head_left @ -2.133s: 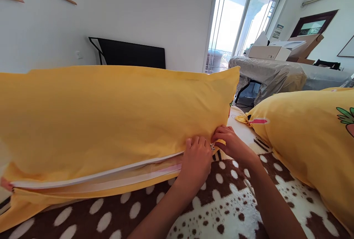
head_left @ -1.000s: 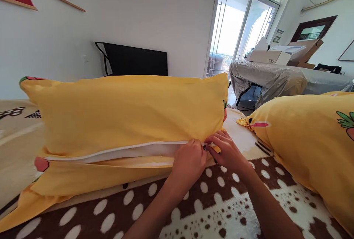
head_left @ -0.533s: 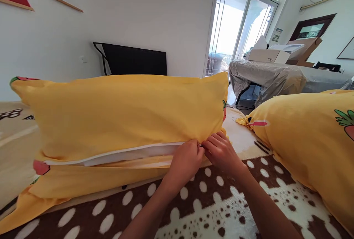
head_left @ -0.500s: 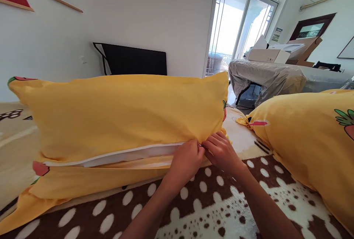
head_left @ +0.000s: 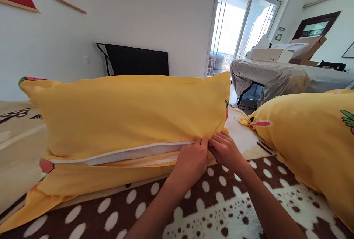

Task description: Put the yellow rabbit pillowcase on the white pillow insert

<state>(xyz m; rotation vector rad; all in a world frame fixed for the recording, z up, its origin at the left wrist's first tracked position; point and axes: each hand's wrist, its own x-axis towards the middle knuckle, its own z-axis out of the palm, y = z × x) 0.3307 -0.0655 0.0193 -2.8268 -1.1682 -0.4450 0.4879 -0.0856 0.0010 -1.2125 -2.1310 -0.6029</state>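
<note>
A long yellow pillowcase [head_left: 132, 110] stands on its side in front of me, with a pillow inside. Along its lower side runs an open slit with a white edge, where the white inner pillow [head_left: 121, 154] shows. Toward the slit's right end, my left hand [head_left: 193, 158] is closed in a pinch on the pillowcase edge. Right against it, my right hand [head_left: 225, 148] also pinches the yellow fabric. Both sets of fingertips nearly touch, and the cloth puckers above them. Whether a small zip pull is between them is hidden.
A second stuffed yellow pillow [head_left: 306, 132] lies at the right. Under everything is a brown and white spotted blanket [head_left: 105, 209]. Behind stand a black panel [head_left: 138, 60] and a plastic-covered table [head_left: 265, 71] with open boxes [head_left: 272, 54].
Both hands have shifted slightly right along the pillowcase slit, still pinching. The view has turned a little, so the whole scene sits slightly farther right.
</note>
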